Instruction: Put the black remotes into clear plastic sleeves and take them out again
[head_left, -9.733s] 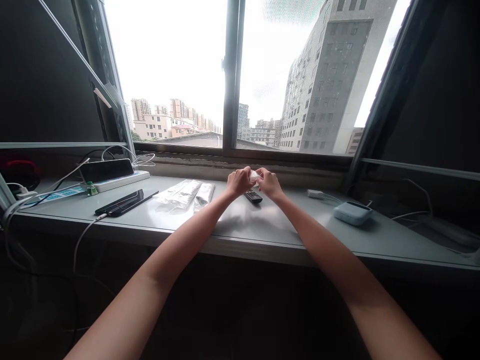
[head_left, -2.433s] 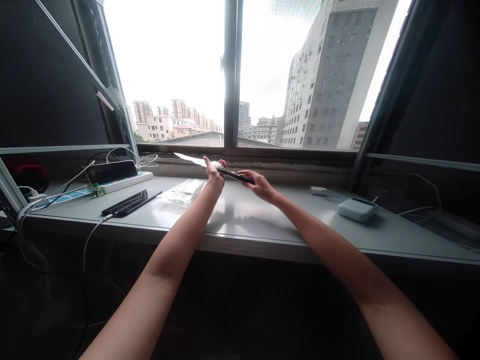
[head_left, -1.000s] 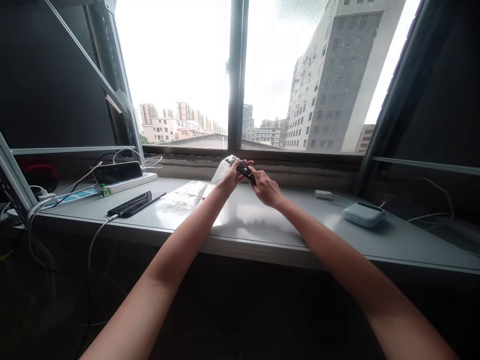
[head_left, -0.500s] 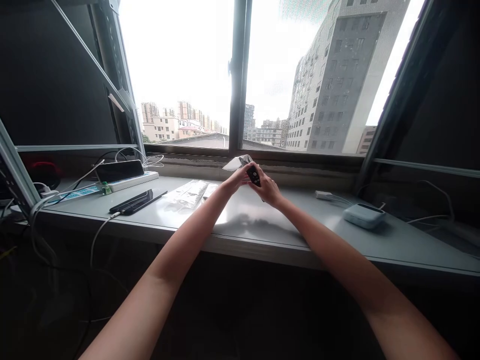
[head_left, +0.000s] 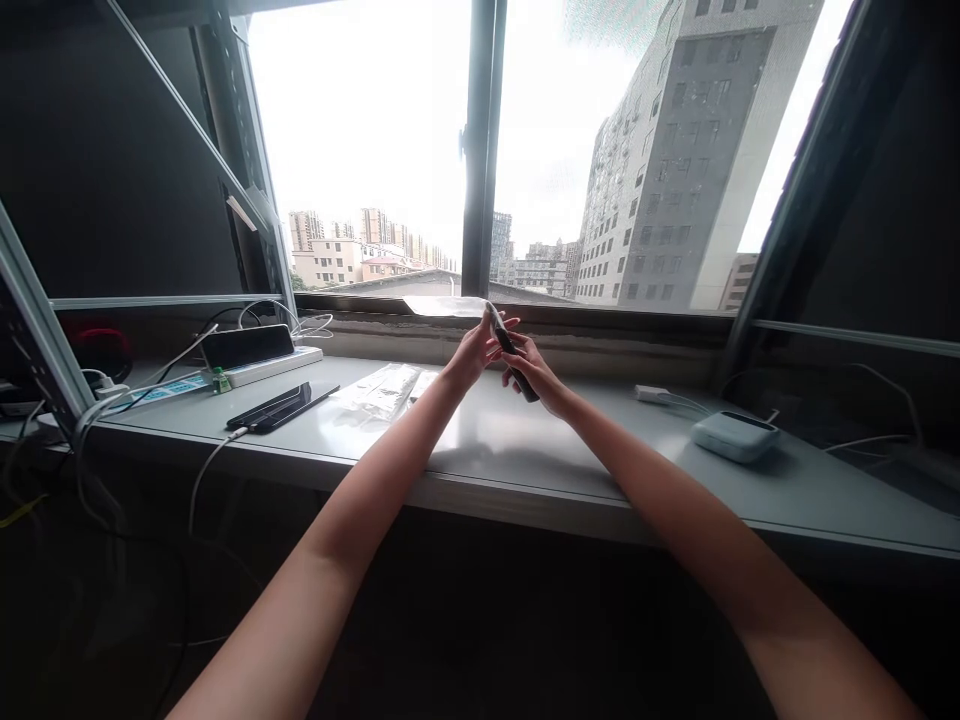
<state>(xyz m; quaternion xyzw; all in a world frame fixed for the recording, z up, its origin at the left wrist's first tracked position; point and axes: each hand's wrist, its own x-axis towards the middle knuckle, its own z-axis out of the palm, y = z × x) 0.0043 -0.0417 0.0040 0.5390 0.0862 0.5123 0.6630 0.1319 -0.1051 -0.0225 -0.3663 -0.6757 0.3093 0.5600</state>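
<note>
Above the middle of the desk, a dark remote control is held at a slant between my hands. My right hand is closed around its lower part. At the upper end, my left hand grips the remote, some of its fingers partly spread. A thin clear plastic sleeve stretches out leftward from that end. How far the sleeve covers the remote cannot be made out. Below and to the left, flat clear plastic packets lie on the desk.
A black phone or tablet with a cable lies left, near a phone propped on a power strip and a small green bottle. At right are a white adapter and a pale blue box. A window frame rises behind.
The remote has turned so its button face no longer shows. The plastic sleeve now extends further left. My left hand's fingers have spread somewhat, and the view has shifted slightly.
</note>
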